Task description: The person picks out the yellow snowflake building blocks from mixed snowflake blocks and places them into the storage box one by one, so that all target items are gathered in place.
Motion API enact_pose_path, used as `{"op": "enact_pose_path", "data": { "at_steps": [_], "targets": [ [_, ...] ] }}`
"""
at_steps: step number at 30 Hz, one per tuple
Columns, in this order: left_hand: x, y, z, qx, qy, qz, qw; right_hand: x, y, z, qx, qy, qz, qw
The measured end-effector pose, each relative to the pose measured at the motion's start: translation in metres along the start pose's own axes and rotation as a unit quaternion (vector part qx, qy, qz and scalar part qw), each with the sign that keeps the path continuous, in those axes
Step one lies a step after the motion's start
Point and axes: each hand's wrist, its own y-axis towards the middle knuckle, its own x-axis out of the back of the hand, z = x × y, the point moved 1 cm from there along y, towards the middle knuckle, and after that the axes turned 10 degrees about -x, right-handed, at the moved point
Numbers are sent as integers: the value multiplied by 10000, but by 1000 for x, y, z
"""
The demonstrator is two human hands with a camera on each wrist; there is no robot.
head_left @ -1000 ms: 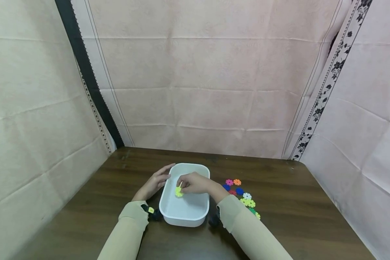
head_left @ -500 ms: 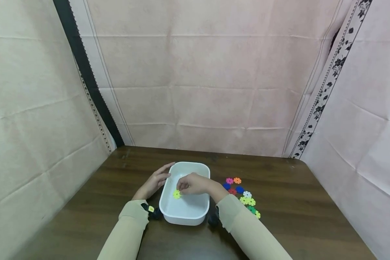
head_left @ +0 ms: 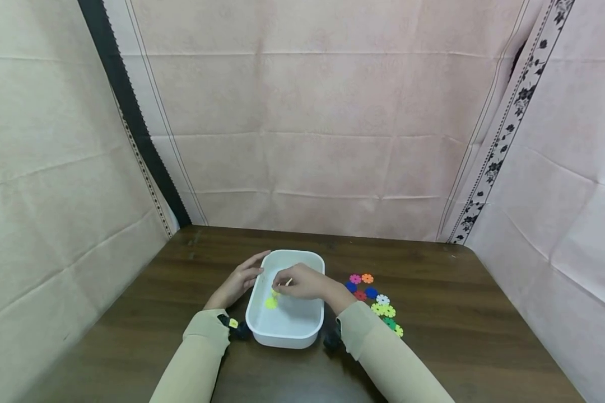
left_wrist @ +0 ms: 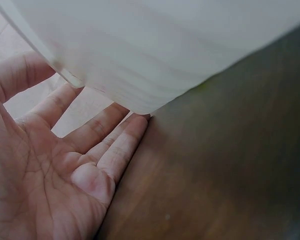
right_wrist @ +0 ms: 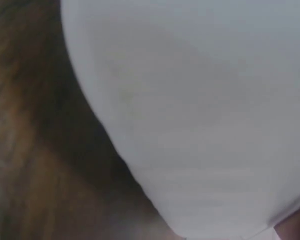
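A white plastic basin stands on the table in the head view. My left hand rests against its left side; in the left wrist view, the left hand's fingers reach out fairly straight under and along the basin wall. Over the basin's inside, my right hand has its fingertips bent together, pinching a yellow-green flower-shaped piece. A second bit of yellow-green shows right at the fingertips; whether it is a separate piece I cannot tell. Mostly the basin's pale outer wall fills the right wrist view.
Right of the basin lie several flower-shaped pieces: pink, orange, blue, red, white, yellow-green and green. The brown wooden table is bordered by pale cloth walls.
The yellow-green piece has shifted slightly left and down from the right fingertips and looks turned or blurred. My right fingers have changed pose a little. My left hand stays at the basin.
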Motion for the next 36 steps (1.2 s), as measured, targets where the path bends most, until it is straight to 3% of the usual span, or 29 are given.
{"op": "enact_pose_path", "data": {
  "at_steps": [6, 12, 23, 36],
  "targets": [
    [1, 0, -1, -29, -65, 23, 10000, 3, -3, 2, 102, 258, -288, 9992],
    [1, 0, 0, -15, 17, 3, 10000, 3, -5, 4, 172, 194, -401, 9989],
    [-1, 0, 1, 122, -1, -124, 9998, 7, -11, -2, 386, 333, -1139, 9922],
    [0, 0, 1, 119, -64, -141, 9998, 12, -20, -4, 538, 402, -1363, 9884]
  ]
}}
